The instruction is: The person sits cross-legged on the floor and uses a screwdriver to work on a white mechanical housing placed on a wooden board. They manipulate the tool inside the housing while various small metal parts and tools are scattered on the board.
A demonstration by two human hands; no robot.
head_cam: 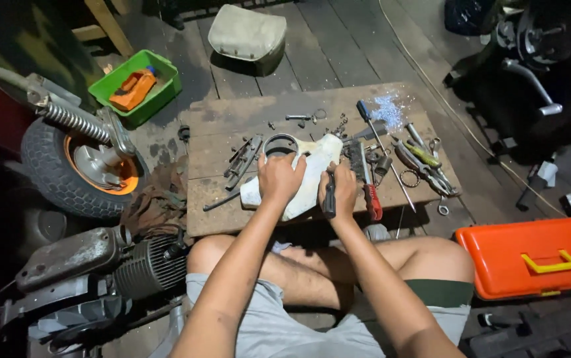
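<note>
Two bare hands at work over a wooden board; entries run left to right.

Wheel: small tyre with orange hub and coil spring, far left, on the floor.
Engine: grey, finned, lower left, beside the person's knee.
Green tub: on the floor above the board's left corner, orange item inside.
Wooden board: low work surface in front of the crossed legs, strewn with metal parts.
Metal ring: on the board, just above the left hand.
Left hand: fingers curled, pressed down on the white cover, gripping its left part.
White plastic cover: lying tilted at the board's centre, under both hands.
Right hand: closed around a dark tool handle, held upright against the cover.
Red-handled tool: on the board, just beside the right hand.
Screwdrivers and pliers: clustered at the board's right end.
Orange toolbox: lid closed, yellow handle, on the floor by the right knee.
</note>
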